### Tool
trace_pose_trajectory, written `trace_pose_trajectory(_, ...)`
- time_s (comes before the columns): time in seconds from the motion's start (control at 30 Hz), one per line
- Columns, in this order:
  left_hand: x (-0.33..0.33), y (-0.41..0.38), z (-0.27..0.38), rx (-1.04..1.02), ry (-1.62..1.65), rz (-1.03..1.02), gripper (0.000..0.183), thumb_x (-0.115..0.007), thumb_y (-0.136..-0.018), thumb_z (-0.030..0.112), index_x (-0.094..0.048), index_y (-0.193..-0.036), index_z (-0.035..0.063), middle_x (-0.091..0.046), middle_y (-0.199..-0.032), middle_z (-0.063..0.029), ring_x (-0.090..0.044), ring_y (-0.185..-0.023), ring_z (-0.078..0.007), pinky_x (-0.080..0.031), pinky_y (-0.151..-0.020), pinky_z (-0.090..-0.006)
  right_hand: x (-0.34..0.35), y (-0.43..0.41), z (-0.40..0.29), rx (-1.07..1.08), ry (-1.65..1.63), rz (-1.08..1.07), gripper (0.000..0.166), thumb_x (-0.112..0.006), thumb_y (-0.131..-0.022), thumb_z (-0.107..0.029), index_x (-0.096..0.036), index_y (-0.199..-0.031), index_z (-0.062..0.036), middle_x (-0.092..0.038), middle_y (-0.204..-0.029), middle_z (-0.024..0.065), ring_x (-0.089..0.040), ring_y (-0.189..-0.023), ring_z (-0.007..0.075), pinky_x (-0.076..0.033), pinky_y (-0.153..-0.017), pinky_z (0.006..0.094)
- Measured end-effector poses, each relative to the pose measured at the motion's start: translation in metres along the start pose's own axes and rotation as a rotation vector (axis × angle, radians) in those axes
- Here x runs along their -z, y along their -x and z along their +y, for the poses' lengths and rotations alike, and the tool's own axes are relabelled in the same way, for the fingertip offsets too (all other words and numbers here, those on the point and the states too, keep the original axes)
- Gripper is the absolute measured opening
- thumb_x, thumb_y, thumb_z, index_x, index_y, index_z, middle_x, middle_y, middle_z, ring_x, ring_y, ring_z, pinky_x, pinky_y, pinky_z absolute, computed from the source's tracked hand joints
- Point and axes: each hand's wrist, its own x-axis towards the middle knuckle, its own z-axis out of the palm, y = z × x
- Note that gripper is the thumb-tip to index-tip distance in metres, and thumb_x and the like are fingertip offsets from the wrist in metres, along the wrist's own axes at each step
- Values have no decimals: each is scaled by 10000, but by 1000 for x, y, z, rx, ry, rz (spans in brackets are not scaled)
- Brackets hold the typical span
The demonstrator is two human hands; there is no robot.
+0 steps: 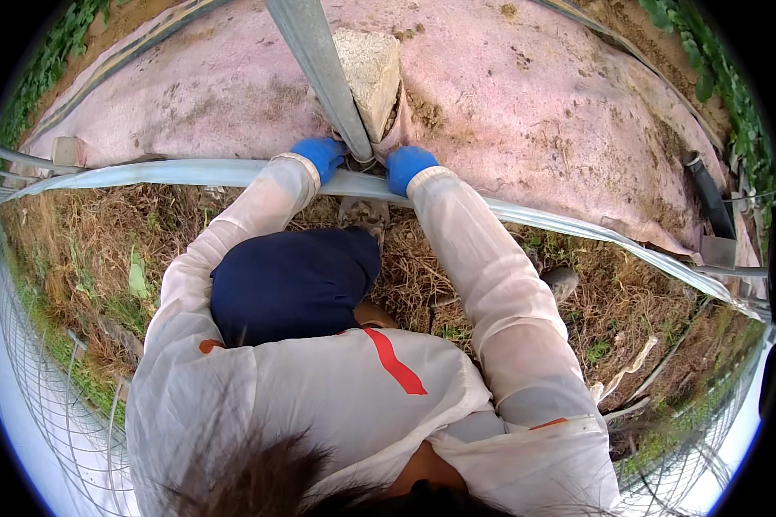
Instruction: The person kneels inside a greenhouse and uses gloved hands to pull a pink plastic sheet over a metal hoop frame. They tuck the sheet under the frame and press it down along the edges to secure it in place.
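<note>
My left hand (321,158), in a blue glove, is down at the left of the base of a grey metal post (336,84). Its fingers curl inward by the edge of a pinkish fabric ground sheet (530,123); their tips are hidden. To the right of the post my right hand (409,168), also gloved in blue, grips the sheet's edge where a fold rises beside a rough stone block (370,77). Dark soil shows between my hands. Beneath both wrists runs a band of gathered clear plastic film (200,171).
Dry grass and weeds (103,239) cover the ground on my side of the film. A black pipe (709,194) stands at the right, and a small block (68,151) sits at the left. Wire mesh (45,400) curves along the lower left. Green plants (711,58) grow beyond the sheet.
</note>
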Motion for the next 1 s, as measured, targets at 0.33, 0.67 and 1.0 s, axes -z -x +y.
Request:
trace_pose_trajectory(0.33, -20, -10, -13, -78, -7, 35, 282, -509, -873, 165, -608, -1133, 124, -617, -1105, -164, -584, -1004, -356, -472, -865, -419, -24, -21, 11, -23, -39, 23, 240, -535, -799, -210, -701, -904, -74, -669, -964, 179, -646, -905, 337, -504, -807, 422)
trace_pose_trajectory(0.67, 24, 40, 83, -7, -144, 52, 286, -519, -863, 159, -574, -1114, 35, -608, -1058, -207, -584, -968, -396, -475, -847, -439, -48, 20, 6, -118, -62, 386, 289, -496, -850, -257, -608, -1024, -56, -622, -1044, 165, -608, -948, 302, -481, -823, 407)
trace_pose_trajectory(1.0, -37, -27, 97, -450, 215, 402, 430, -528, -752, 32, -500, -1182, 36, -531, -1118, -183, -538, -1013, -354, -451, -883, -405, -60, 43, 26, -150, -330, 499, 210, -538, -814, -152, -628, -996, -98, -617, -1000, 163, -592, -956, 341, -483, -815, 430)
